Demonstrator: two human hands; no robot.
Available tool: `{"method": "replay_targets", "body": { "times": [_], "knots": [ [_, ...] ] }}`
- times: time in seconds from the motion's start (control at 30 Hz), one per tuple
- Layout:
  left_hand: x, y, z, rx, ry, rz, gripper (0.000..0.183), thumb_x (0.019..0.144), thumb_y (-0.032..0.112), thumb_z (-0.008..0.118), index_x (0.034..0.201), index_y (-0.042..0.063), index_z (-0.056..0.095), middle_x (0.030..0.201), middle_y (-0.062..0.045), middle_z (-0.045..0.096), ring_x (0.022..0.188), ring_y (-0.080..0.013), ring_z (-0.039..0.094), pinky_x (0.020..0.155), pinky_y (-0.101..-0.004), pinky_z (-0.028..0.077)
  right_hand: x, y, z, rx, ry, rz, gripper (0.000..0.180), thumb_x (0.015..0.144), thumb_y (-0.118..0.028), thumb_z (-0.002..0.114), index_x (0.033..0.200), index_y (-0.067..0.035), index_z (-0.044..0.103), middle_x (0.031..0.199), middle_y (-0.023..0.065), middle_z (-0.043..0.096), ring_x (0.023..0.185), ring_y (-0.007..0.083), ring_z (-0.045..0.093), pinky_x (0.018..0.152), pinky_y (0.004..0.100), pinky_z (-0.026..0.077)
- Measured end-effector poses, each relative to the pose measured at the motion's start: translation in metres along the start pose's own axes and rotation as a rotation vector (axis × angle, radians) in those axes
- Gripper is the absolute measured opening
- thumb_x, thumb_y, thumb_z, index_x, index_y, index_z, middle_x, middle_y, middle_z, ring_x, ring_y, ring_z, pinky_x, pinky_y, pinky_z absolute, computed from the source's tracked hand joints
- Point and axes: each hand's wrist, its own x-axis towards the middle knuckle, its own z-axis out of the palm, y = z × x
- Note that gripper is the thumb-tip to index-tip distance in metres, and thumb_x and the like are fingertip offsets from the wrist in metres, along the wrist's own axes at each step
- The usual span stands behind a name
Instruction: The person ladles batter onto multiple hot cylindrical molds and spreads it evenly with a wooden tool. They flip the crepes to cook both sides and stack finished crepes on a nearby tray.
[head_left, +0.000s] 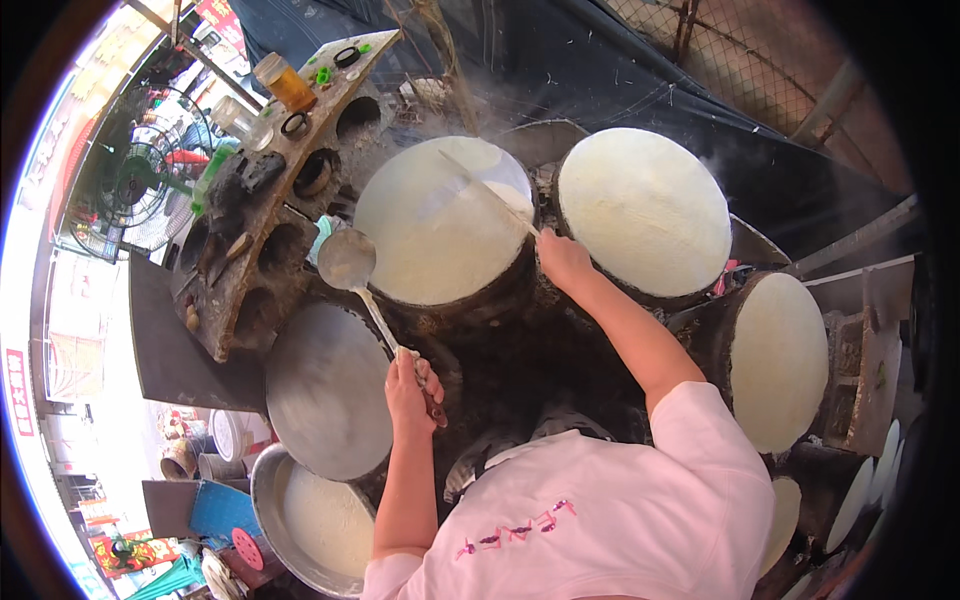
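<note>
In my left hand (414, 390) is the handle of a metal ladle (346, 259). Its batter-smeared bowl hangs between the front griddle and a bare grey griddle (322, 397). My right hand (564, 259) grips a long thin spreading blade (487, 191), which lies across a pale batter sheet (427, 247) on the round front griddle. A glossier wet patch shows near the blade on that sheet's far side. Another round batter sheet (645, 214) covers the griddle to the right. Pale batter lies in a large metal basin (268, 510) at lower left.
More drum-mounted griddles with pale sheets (780, 364) curve round my right side. Left of the front griddle, a sooty board (259, 247) carries a jar of amber liquid (286, 82) and other jars. A fan (135, 176) stands beyond it. Steam rises near a dark tarp (540, 67).
</note>
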Motion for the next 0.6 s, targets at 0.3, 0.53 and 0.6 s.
{"method": "replay_targets", "body": {
  "times": [0.3,0.53,0.6],
  "knots": [
    [0.014,0.011,-0.017,-0.068,-0.120,-0.036,0.023,0.100,0.029,0.047,0.089,0.009,0.044,0.069,-0.003,0.046,0.045,-0.0124,0.042,0.036,-0.0272,0.035,0.027,-0.033,-0.018,-0.156,0.109,-0.021,0.042,0.089,-0.011,0.047,0.130,0.002,0.042,0.083,0.0223,0.062,0.071,0.0373,0.065,0.060,0.0471,0.052],
    [0.015,0.010,-0.027,-0.022,-0.079,-0.144,0.023,0.100,0.030,0.047,0.091,0.009,0.047,0.068,-0.002,0.045,0.046,-0.0111,0.040,0.037,-0.0254,0.032,0.054,-0.043,-0.009,-0.163,-0.042,0.167,0.050,0.089,-0.009,0.046,0.138,-0.002,0.038,0.093,0.0232,0.062,0.077,0.0392,0.065,0.064,0.0489,0.052],
    [0.019,0.008,-0.023,-0.027,-0.103,-0.142,0.023,0.100,0.031,0.047,0.091,0.010,0.046,0.068,-0.002,0.045,0.046,-0.0111,0.040,0.037,-0.0256,0.032,0.079,-0.041,-0.003,-0.121,0.101,0.084,0.049,0.088,-0.010,0.046,0.136,-0.001,0.039,0.091,0.0226,0.063,0.076,0.0394,0.065,0.065,0.0488,0.052]
  ]
}}
